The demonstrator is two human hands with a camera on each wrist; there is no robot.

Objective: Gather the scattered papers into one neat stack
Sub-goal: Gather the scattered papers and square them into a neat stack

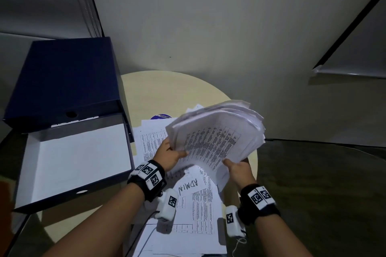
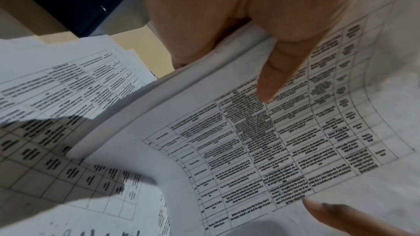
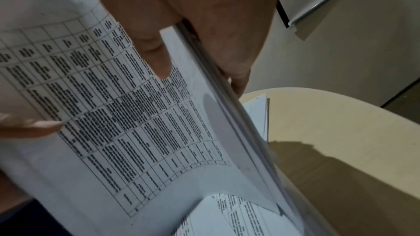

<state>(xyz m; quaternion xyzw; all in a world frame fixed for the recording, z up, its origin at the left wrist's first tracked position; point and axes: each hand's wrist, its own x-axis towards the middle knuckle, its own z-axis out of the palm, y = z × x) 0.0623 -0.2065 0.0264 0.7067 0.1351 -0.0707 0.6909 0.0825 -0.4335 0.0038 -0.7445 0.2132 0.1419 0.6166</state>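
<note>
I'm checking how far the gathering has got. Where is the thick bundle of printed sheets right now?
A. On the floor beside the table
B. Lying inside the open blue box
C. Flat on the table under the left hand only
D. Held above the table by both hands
D: the left hand and right hand each grip an edge of the bundle, lifted above the loose sheets on the table.

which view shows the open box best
The head view: the open box lies whole at the table's left, lid up. The left wrist view catches only a dark corner; the right wrist view shows none of it.
</note>
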